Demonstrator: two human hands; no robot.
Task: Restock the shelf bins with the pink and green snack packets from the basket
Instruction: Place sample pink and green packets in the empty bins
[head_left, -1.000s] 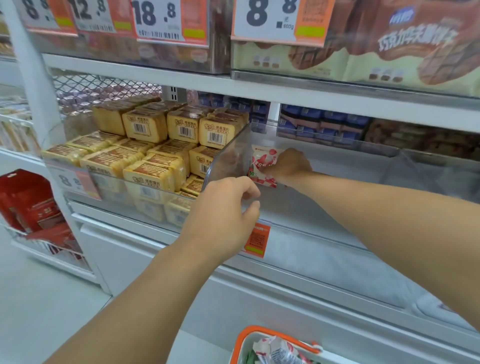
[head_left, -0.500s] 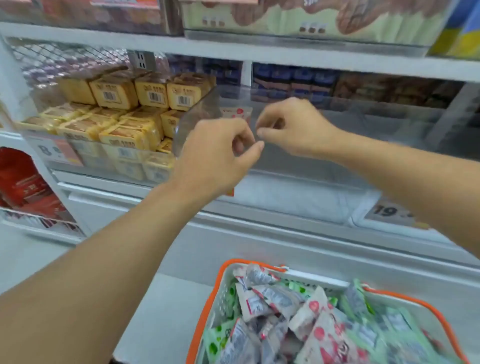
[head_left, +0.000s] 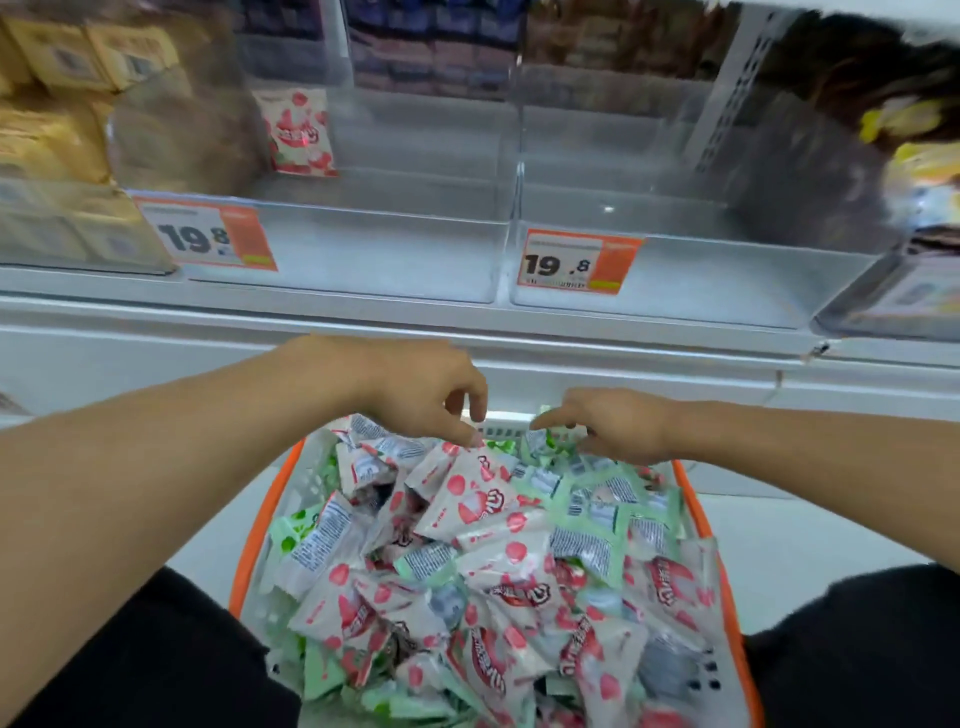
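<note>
A grey shelf (head_left: 467, 317) runs across the aisle at about chest height, over a pale floor; at its far left sit stacked yellow boxes (head_left: 47, 130), blurred; next along stands a clear bin (head_left: 363, 249) with an orange price tag (head_left: 208, 236) on its front, and a single pink packet (head_left: 298, 132) leans upright against its left wall, towards the back; to the right of that is a second clear bin (head_left: 701, 270) with its own price label (head_left: 576, 262); beyond it, at the far right, more goods show only as dark and yellow blurs.

Below the shelf, between the person's dark-clad knees, an orange-rimmed basket (head_left: 260, 525) is heaped with pink packets (head_left: 488, 499) and green packets (head_left: 597, 499), the pink mostly in the middle and front, the green mostly towards the right and back.

The left hand (head_left: 421, 395) hangs over the far edge of the heap, fingers curled downward, thumb and fingertips touching the corner of a pink wrapper but not plainly gripping it; the right hand (head_left: 613, 423) lies just beside it, apart from it, fingers reaching left and down into the green wrappers at the back; whether it is pinching one I cannot tell.
</note>
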